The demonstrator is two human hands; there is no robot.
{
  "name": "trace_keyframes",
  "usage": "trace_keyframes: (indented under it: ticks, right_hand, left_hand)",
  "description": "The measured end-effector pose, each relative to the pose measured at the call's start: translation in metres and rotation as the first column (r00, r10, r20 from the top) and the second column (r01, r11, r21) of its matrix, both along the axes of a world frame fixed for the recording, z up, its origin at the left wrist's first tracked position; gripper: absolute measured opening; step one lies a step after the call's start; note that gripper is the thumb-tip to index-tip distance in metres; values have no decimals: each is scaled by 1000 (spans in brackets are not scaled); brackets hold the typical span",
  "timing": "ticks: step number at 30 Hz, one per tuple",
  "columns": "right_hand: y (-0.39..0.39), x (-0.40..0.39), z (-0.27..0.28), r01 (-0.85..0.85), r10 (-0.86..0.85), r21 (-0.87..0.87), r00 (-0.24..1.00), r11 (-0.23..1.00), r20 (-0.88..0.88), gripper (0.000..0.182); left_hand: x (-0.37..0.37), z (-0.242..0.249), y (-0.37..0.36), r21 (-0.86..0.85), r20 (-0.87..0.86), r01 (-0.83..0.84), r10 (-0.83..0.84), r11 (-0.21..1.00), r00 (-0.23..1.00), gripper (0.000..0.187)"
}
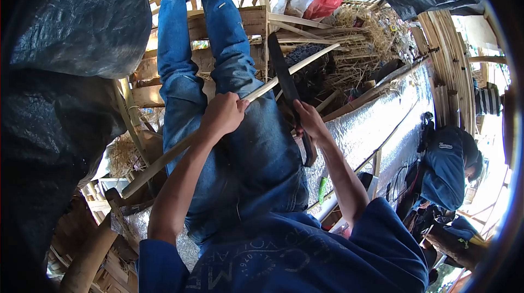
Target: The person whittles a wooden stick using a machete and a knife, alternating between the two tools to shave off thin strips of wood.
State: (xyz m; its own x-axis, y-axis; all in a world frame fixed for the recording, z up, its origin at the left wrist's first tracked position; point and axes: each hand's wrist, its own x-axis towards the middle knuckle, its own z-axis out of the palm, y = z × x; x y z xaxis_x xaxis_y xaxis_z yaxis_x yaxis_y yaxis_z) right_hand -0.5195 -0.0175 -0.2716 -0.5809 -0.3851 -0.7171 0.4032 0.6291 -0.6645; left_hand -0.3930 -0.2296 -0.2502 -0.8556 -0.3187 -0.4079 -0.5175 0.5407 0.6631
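Observation:
My left hand (225, 114) is closed around a long pale strip of split bamboo (295, 69), which lies slantwise over my thighs. One end of the strip points up to the right; the other runs down to the left under my forearm. In my right hand (310, 121) is a machete (279, 61) with a dark blade, its handle end showing below my fist. The blade points upward and crosses the strip, seeming to touch it, a short way right of my left hand. Both fists wrap round what they hold.
Straw and thin sticks (360, 47) lie beyond my knees on the right. A silver foil sheet (376, 118) spreads beside my right arm, with a green object (322, 189) on it. Another person in a dark jacket (445, 167) is at far right. Black tarps (82, 25) hang at left.

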Motion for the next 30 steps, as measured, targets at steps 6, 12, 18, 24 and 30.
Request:
trace_keyframes:
  ticks: [6, 12, 18, 24, 30]
  right_hand:
    - [-13, 7, 13, -51, 53, -29, 996, 998, 68, 38]
    - [-9, -15, -22, 47, -48, -20, 997, 999, -63, 40]
    - [0, 8, -6, -37, 40, 57, 998, 998, -47, 39]
    - [-6, -3, -30, -21, 29, 73, 994, 997, -109, 37]
    - [11, 15, 4, 38, -32, -42, 989, 998, 144, 36]
  left_hand:
    - [0, 1, 5, -107, 42, -58, 62, 993, 997, 36]
    - [4, 3, 11, -107, -5, -57, 56, 993, 998, 37]
    - [-1, 12, 24, -233, -19, -103, 101, 967, 995, 36]
    - [-3, 17, 25, -241, 2, -71, 74, 968, 997, 35]
    - [1, 11, 33, -235, -1, -94, 96, 967, 995, 34]
